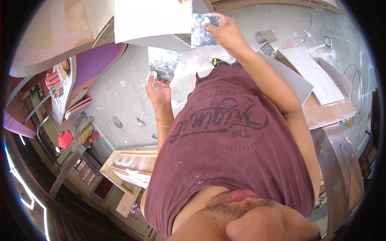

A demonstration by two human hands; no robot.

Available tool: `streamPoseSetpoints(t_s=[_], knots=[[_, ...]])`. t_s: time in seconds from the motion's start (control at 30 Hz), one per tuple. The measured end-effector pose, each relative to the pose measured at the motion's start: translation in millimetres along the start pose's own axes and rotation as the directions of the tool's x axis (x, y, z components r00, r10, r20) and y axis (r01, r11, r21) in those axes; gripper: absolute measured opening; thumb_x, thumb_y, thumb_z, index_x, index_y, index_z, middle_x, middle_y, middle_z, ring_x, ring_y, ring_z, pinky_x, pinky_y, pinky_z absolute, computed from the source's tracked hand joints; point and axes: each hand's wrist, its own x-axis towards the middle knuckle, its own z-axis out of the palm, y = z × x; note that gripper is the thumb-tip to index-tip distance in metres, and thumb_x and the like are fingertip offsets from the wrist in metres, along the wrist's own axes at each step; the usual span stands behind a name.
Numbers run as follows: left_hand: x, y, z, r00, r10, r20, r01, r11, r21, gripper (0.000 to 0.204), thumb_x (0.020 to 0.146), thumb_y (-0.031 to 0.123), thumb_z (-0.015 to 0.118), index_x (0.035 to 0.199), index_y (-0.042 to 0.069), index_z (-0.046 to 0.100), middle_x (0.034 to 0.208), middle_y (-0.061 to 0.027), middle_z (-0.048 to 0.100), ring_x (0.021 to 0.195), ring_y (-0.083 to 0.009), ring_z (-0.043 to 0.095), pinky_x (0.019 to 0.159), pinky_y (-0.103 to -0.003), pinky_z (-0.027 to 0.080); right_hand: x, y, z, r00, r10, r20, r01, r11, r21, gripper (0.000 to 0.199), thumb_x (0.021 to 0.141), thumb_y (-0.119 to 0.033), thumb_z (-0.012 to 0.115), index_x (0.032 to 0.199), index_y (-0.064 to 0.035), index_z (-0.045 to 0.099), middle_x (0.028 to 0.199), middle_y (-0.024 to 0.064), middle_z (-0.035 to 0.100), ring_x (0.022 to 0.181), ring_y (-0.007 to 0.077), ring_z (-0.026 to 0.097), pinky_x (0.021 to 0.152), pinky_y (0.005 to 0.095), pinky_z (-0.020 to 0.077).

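My left hand [159,91] is closed on the lower edge of a thin, square putty spreader [163,62]; white paste streaks its dark grey face and sticks to my fingertips. My right hand [228,35] pinches a second putty spreader [203,35], thumb on its face and fingers behind. This one is also smeared white and grey, and its left edge meets the right edge of a white panel [152,20]. The panel stands in front of me at the top of the view. Below it, the left spreader is held apart from the right one.
Several small square pads [266,40] lie on the paint-spotted floor [124,104]. To the right, white boards [309,74] rest on a low wooden piece. A purple curved panel [94,64] is at left. Further back at lower left, a person in red [65,139] is near a wooden frame [128,168].
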Motion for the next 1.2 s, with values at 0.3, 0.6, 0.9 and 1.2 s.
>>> streamPoseSetpoints(t_s=[0.3, 0.6, 0.9, 1.2], knots=[[-1, 2, 10, 1.0, 0.009, 0.001, -0.009, 0.999, 0.05, 0.025, 0.093, 0.02, 0.05, 0.11, 0.002, 0.055, 0.109, -0.0121, 0.062, 0.096, -0.0253, 0.062, 0.083, -0.043, 0.051, 1, -3, -5, 0.996, -0.069, -0.057, 0.069, 0.998, 0.001, 0.048, 0.079, -0.018, 0.062, 0.119, 0.0091, 0.057, 0.062, 0.0071, 0.061, 0.053, 0.0101, 0.055, 0.052, 0.0271, 0.0459], [0, 3, 10, 1.0, -0.004, -0.028, 0.005, 1.0, 0.029, 0.031, 0.094, 0.019, 0.05, 0.117, -0.001, 0.051, 0.115, -0.0142, 0.058, 0.1, -0.0248, 0.06, 0.082, -0.038, 0.051, -22, -24, -2, 0.998, -0.06, 0.019, 0.063, 0.955, -0.291, 0.047, 0.077, -0.019, 0.059, 0.116, 0.0089, 0.059, 0.06, 0.0096, 0.061, 0.053, 0.0136, 0.058, 0.055, 0.0295, 0.0476], [2, 3, 7, 0.999, -0.003, 0.035, 0.002, 0.999, 0.037, 0.031, 0.094, 0.019, 0.05, 0.117, -0.002, 0.051, 0.115, -0.014, 0.058, 0.101, -0.025, 0.06, 0.082, -0.039, 0.051, -32, -22, 4, 1.0, -0.008, 0.009, 0.011, 0.936, -0.353, 0.049, 0.078, -0.02, 0.06, 0.117, 0.0105, 0.058, 0.06, 0.0101, 0.061, 0.055, 0.0156, 0.06, 0.06, 0.0306, 0.0495], [5, 2, 6, 1.0, -0.011, 0.002, 0.011, 1.0, 0.02, 0.033, 0.093, 0.018, 0.052, 0.119, -0.002, 0.05, 0.115, -0.0144, 0.057, 0.102, -0.025, 0.059, 0.083, -0.039, 0.051, -23, -15, -1, 0.996, -0.088, -0.007, 0.083, 0.957, -0.277, 0.045, 0.078, -0.019, 0.059, 0.112, 0.0105, 0.06, 0.061, 0.011, 0.062, 0.055, 0.0152, 0.06, 0.059, 0.0302, 0.0501]])
